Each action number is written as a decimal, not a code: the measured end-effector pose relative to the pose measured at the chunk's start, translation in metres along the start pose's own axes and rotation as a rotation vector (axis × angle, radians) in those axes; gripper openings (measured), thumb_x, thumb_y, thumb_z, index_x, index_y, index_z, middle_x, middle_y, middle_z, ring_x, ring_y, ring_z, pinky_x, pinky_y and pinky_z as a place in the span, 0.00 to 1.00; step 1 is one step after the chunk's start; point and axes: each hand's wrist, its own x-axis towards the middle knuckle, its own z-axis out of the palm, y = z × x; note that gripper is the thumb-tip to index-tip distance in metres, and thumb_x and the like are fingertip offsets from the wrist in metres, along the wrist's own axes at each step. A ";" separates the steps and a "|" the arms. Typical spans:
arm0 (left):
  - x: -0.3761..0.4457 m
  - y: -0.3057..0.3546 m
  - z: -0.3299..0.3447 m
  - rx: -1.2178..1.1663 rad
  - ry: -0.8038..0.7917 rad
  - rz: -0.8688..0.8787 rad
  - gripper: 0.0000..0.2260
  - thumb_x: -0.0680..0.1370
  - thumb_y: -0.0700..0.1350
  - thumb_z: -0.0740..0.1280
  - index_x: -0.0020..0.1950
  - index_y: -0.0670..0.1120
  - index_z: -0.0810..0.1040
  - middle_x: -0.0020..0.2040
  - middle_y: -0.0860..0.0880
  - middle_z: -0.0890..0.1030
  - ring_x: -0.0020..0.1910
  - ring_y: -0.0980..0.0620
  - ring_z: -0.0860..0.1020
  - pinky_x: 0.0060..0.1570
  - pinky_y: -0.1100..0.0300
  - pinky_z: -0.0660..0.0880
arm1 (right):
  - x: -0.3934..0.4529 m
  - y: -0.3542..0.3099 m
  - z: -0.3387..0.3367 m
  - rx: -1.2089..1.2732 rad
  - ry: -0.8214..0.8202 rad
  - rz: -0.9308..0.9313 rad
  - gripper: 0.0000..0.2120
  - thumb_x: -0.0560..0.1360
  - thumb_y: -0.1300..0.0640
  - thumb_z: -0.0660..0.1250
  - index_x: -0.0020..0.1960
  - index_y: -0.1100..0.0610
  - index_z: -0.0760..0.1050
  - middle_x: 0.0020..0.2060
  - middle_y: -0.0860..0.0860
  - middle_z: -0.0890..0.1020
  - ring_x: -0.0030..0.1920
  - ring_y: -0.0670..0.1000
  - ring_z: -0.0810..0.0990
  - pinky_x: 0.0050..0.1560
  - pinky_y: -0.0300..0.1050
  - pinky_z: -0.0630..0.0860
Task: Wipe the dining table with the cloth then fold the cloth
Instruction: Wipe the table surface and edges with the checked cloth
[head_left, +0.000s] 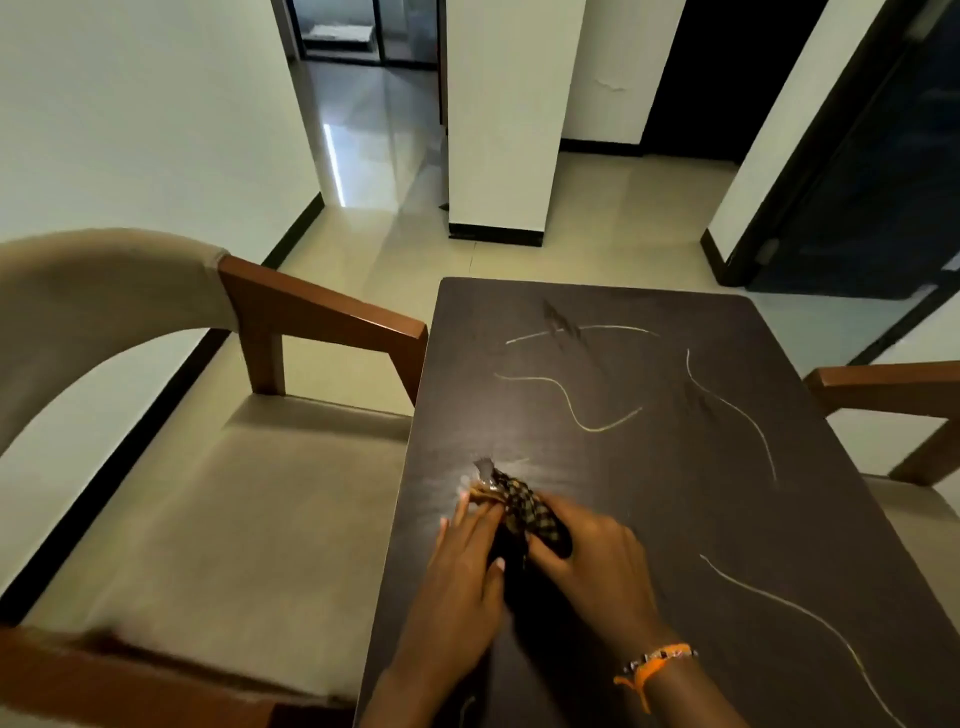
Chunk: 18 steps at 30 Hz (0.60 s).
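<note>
A dark brown dining table (675, 467) fills the lower right, marked with several thin pale wavy lines (582, 410). A bunched dark checked cloth (519, 512) lies on the table near its left edge. My left hand (467, 561) presses on the cloth's left side with fingers spread. My right hand (597, 566), with an orange bracelet on its wrist, grips the cloth's right side. The cloth's near part is hidden between the two hands. A shiny smear sits just beyond the cloth.
A cushioned chair with wooden arms (322, 317) stands tight against the table's left side. Another wooden chair arm (883, 384) shows at the right. A white pillar (498, 130) and tiled floor lie beyond the table's far edge.
</note>
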 end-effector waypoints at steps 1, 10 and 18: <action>0.017 -0.004 -0.010 0.011 0.008 0.011 0.25 0.80 0.42 0.56 0.76 0.53 0.54 0.77 0.58 0.52 0.74 0.64 0.39 0.72 0.66 0.36 | 0.019 -0.002 0.001 -0.011 0.014 -0.020 0.20 0.71 0.48 0.69 0.62 0.44 0.74 0.48 0.45 0.84 0.46 0.46 0.81 0.33 0.23 0.61; 0.143 -0.030 -0.062 0.124 -0.003 -0.147 0.24 0.81 0.40 0.56 0.76 0.46 0.54 0.77 0.48 0.56 0.77 0.50 0.48 0.75 0.54 0.48 | 0.196 -0.026 0.025 -0.141 0.234 0.062 0.17 0.73 0.49 0.65 0.60 0.50 0.74 0.52 0.52 0.82 0.53 0.57 0.79 0.45 0.46 0.73; 0.200 -0.057 -0.056 0.319 -0.162 -0.254 0.29 0.79 0.40 0.62 0.76 0.44 0.53 0.78 0.45 0.53 0.77 0.47 0.51 0.74 0.55 0.53 | 0.248 0.017 0.126 -0.119 -0.259 -0.069 0.29 0.79 0.45 0.53 0.76 0.51 0.48 0.77 0.49 0.50 0.76 0.51 0.44 0.74 0.52 0.40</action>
